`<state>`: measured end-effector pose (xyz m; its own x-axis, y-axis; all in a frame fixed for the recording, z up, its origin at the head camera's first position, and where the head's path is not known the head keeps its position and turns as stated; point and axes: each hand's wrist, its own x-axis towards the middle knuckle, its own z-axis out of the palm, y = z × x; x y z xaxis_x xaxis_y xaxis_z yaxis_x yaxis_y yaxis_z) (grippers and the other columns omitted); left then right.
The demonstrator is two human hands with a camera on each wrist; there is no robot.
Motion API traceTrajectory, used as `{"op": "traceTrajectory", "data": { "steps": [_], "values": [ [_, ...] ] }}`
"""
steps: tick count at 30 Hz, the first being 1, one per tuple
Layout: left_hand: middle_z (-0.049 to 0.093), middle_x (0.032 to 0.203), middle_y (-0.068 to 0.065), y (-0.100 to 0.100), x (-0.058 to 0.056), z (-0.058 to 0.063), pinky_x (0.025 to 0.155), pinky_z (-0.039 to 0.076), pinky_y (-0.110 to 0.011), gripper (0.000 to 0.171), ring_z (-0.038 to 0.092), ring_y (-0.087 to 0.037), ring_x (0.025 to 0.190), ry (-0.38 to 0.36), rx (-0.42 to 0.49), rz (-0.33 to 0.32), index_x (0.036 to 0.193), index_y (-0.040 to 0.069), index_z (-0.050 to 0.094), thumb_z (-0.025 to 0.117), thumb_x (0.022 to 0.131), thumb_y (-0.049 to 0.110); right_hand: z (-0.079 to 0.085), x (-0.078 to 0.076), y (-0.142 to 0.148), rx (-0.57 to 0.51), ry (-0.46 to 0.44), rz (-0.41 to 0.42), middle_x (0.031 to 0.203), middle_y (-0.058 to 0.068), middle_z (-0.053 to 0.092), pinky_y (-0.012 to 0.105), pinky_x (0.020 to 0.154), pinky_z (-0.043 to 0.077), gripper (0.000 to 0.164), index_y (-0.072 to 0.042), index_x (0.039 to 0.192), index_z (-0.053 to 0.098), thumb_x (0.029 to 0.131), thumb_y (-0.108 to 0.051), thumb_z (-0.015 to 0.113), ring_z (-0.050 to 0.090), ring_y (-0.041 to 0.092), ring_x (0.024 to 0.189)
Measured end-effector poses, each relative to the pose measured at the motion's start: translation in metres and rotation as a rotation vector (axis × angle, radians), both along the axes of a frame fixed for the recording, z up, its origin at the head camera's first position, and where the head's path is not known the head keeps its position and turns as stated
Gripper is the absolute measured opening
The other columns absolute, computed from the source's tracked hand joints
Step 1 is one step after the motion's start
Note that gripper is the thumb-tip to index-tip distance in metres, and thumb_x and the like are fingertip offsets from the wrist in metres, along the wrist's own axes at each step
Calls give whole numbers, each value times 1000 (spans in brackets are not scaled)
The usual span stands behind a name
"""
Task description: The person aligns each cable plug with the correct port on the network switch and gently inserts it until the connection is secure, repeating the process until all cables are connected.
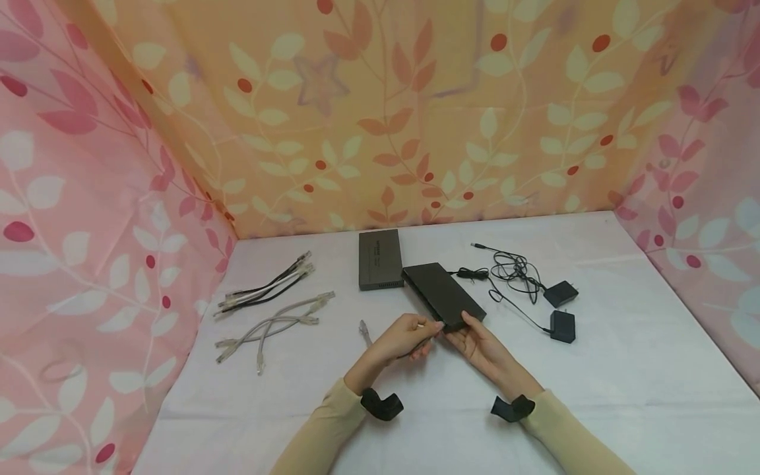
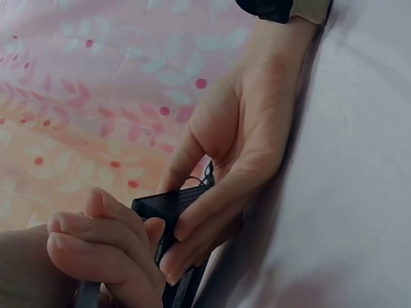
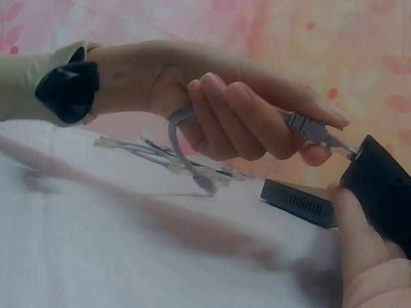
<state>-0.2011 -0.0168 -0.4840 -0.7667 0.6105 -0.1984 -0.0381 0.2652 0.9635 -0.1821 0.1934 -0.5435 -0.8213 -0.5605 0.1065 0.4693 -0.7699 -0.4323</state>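
Lower right of centre, the left hand pinches a grey cable by its plug at a black box, insertion unclear; the right hand grips the box's lower end.

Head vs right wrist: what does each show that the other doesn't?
Head only: two black block-shaped power adapters and their thin black cords.

Right wrist only: the clear plastic plug tip of a short grey network cable, at the edge of a flat black rectangular box. Can't tell if it's inserted.

Both: left hand pinching that cable, right hand holding that box, a second flat dark-grey box and loose grey cables on white cloth.
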Motion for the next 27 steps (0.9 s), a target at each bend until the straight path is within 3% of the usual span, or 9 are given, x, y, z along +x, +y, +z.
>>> {"op": "traceTrajectory", "data": {
  "steps": [12,18,27],
  "values": [
    [50,49,2,0,-9,-2,38,31,-20,47,37,-6,38,-37,-19,-51,95,-8,64,52,94,37,3,1,-3,126,21,-30,123,18,57,31,99,40,39,-3,125,49,104,-15,19,54,25,117],
    [48,48,3,3,-8,-2,38,30,-18,47,35,-5,38,-90,-17,-17,95,-10,64,53,94,35,6,2,-4,182,5,-45,121,15,59,30,97,42,37,-3,123,52,104,-15,22,56,23,115],
    [48,48,3,12,-4,-6,37,32,-19,44,38,-4,36,-84,29,58,94,-11,63,54,94,33,6,2,-3,129,21,-28,115,11,60,27,98,41,41,-3,116,57,104,-15,20,58,18,112]
  ]
}}
